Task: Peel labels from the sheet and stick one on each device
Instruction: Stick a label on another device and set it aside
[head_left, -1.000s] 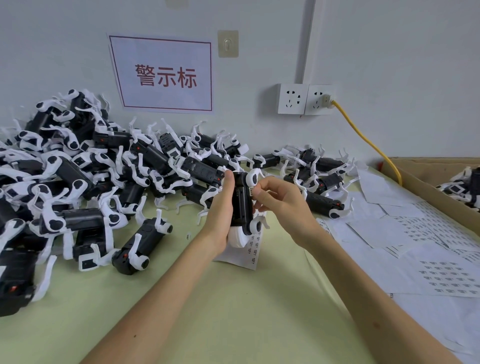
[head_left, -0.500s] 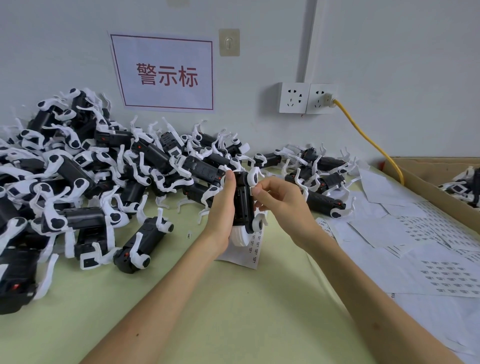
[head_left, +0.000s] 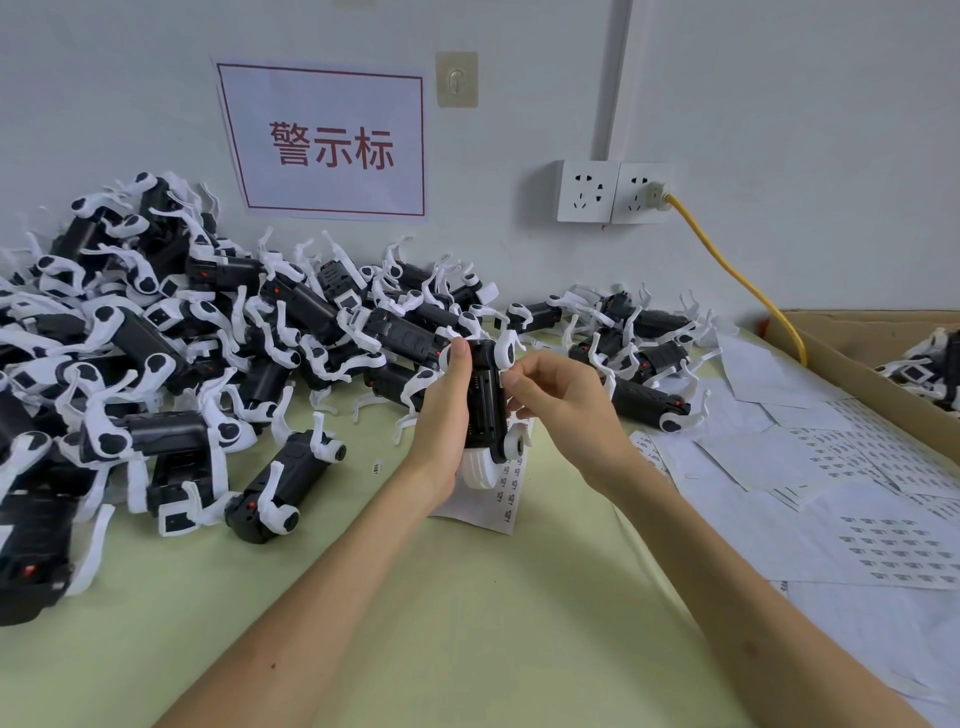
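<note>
Head view gives us a green table (head_left: 467, 639) with a pile (head_left: 171, 364) of black-and-white devices heaped against the wall on our left and trailing past the middle; at the far right a box (head_left: 852, 338) holds a few more, which we take to be finished ones, though no label on them can be made out; between box and hands lie loose sheets (head_left: 779, 467), some bare, some with rows of labels left; a smaller sheet (head_left: 498, 499) lies on the table just under our hands, with a few labels along its edge; above it our left hand (head_left: 444, 415) grips one device (head_left: 485, 410) upright, thumb on top and fingers wrapped behind; our right hand (head_left: 561, 395) has thumb and forefinger pinched at that device's right edge, and whether a label sits under them we cannot tell, though we judge this to be the sticking step; one stray label (head_left: 377, 468) lies on the table just left of our wrist; weighing the pile against the few in the box, we judge most of the job remains.
</note>
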